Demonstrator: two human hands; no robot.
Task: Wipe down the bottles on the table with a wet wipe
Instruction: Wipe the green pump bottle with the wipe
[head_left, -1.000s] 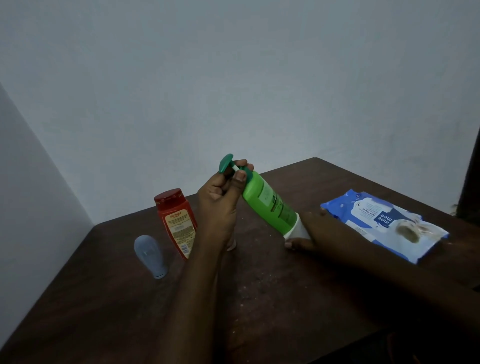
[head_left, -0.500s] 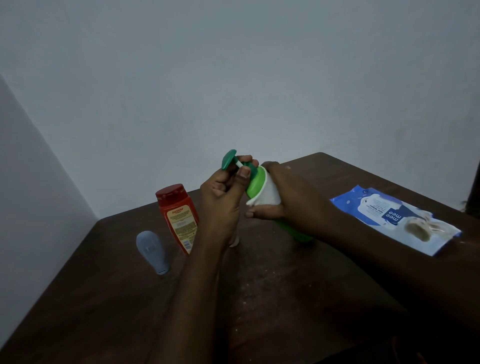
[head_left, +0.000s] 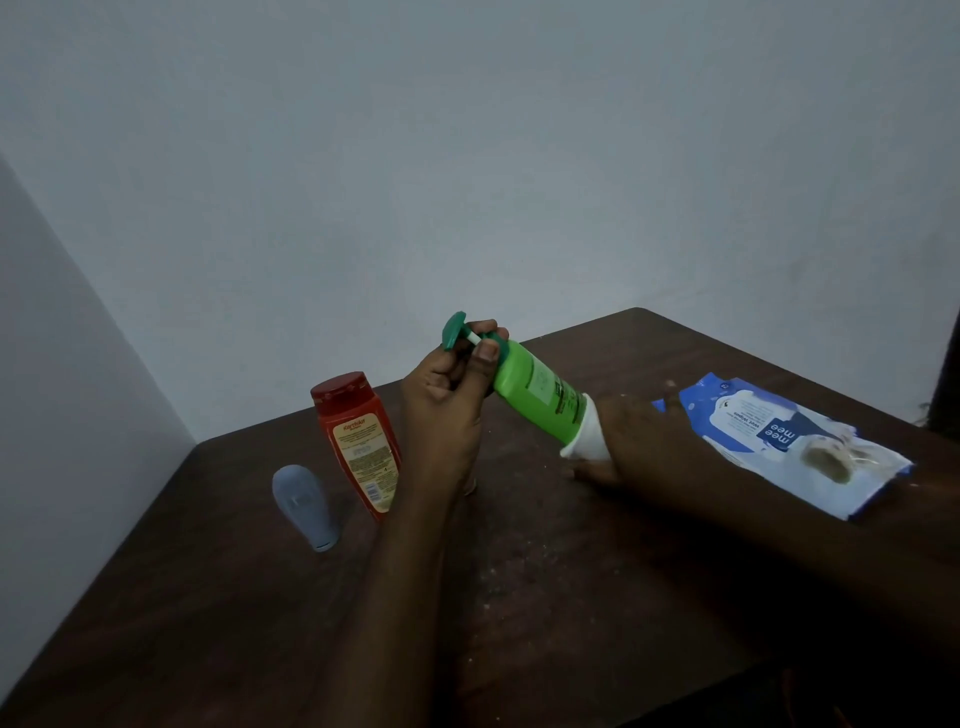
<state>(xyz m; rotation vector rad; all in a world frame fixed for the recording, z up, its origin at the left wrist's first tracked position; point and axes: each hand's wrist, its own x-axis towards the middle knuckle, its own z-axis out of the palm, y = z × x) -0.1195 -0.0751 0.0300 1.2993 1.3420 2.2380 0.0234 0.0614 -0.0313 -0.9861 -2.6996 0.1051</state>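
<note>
The wipe (head_left: 587, 435) slid down bottle (head_left: 535, 389) (to base).

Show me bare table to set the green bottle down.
Bare: the table between the forearms; the near left, in front of the grey bottle; the far strip behind the green bottle. Crowded: red bottle beside the left hand; pack on the right.

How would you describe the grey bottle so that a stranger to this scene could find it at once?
Look at the dark wooden table and go to its left side, near the wall. Two bottles stand there together; the grey bottle is the outer one, left of the red bottle. It is shorter, round-topped and plain, with no label or red cap.
</note>
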